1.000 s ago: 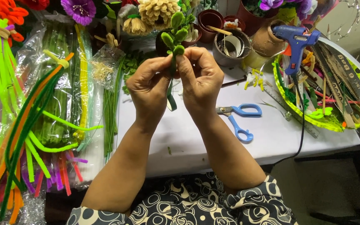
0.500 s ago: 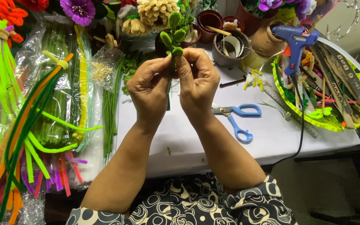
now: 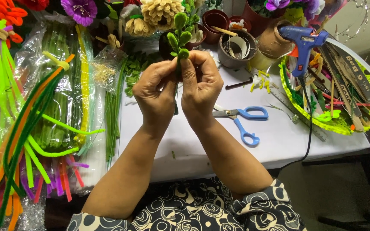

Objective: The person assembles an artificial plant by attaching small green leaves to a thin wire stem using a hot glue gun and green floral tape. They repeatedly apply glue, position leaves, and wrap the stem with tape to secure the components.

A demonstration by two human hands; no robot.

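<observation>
Both hands pinch a green pipe-cleaner sprig held upright over the white table. Its fuzzy oval leaves rise above my fingertips and the stem end shows below my palms. My left hand grips the stem from the left with thumb and fingers. Pressed close from the right, my right hand pinches the stem just under the lowest leaf.
Blue-handled scissors lie right of my hands. A blue glue gun stands over a green basket of tools, its black cord trailing off the table. Bagged pipe cleaners fill the left side. Pots, cups and craft flowers line the back.
The sprig's stem has slid upward through my hands, so less of it hangs below. Both hands stay pinched on it at nearly the same spot.
</observation>
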